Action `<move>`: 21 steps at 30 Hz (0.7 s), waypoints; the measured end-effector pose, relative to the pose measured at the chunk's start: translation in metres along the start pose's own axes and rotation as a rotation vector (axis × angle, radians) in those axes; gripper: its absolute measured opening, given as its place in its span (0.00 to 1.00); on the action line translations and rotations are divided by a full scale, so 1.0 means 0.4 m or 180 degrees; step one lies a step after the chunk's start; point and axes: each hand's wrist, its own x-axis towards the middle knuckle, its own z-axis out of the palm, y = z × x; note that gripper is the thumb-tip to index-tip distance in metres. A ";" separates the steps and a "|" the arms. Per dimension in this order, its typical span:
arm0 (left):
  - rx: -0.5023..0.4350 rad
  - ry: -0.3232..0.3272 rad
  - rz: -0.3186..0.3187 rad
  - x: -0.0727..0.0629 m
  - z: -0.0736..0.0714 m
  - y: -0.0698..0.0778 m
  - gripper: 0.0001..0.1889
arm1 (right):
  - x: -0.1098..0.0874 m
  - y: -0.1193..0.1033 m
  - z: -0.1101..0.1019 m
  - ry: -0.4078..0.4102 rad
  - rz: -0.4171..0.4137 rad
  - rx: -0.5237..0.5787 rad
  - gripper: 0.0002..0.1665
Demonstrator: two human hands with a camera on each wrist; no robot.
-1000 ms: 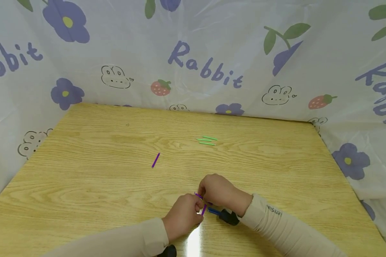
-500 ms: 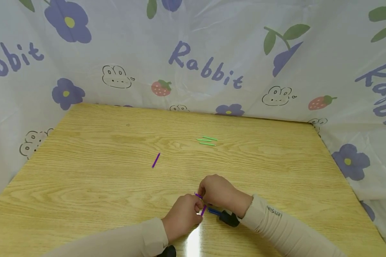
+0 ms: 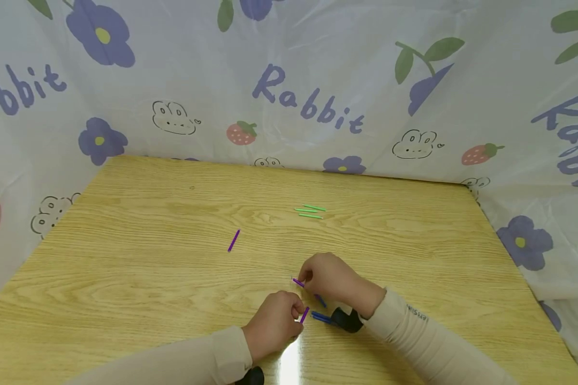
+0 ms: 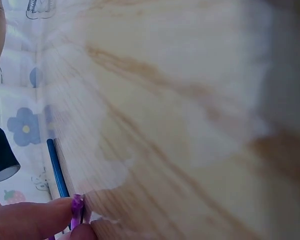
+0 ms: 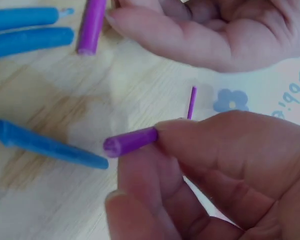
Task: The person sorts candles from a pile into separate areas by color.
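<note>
My left hand (image 3: 295,313) pinches a short purple stick (image 3: 304,314) near the table's front edge; the left wrist view shows that stick's end (image 4: 76,212) between thumb and finger. A little farther back, my right hand (image 3: 305,278) pinches a second purple stick (image 3: 297,282), seen close in the right wrist view (image 5: 130,141). The two hands are slightly apart. Blue sticks (image 3: 320,317) lie on the wood between and under the hands, one of them (image 5: 50,145) just below the right fingers.
A lone purple stick (image 3: 233,240) lies at mid-table to the left. Three green sticks (image 3: 310,211) lie together farther back. A wooden table (image 3: 125,267) is walled on three sides by a printed plastic sheet (image 3: 308,80).
My right hand has drawn away from the left hand, farther back on the table, taking its purple stick with it. A blue stick under it now shows. The left hand stayed put.
</note>
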 end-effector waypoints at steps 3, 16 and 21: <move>0.0000 -0.0015 -0.0022 0.001 0.000 0.000 0.09 | 0.003 0.008 -0.003 0.0016 -0.0069 0.0108 0.06; -0.0085 -0.0112 -0.0170 0.007 -0.004 0.005 0.09 | 0.030 0.036 -0.018 0.0161 -0.0152 0.0525 0.09; -0.0027 -0.0096 -0.0147 0.007 -0.005 0.006 0.10 | 0.042 0.038 -0.021 0.0167 -0.0127 0.0614 0.10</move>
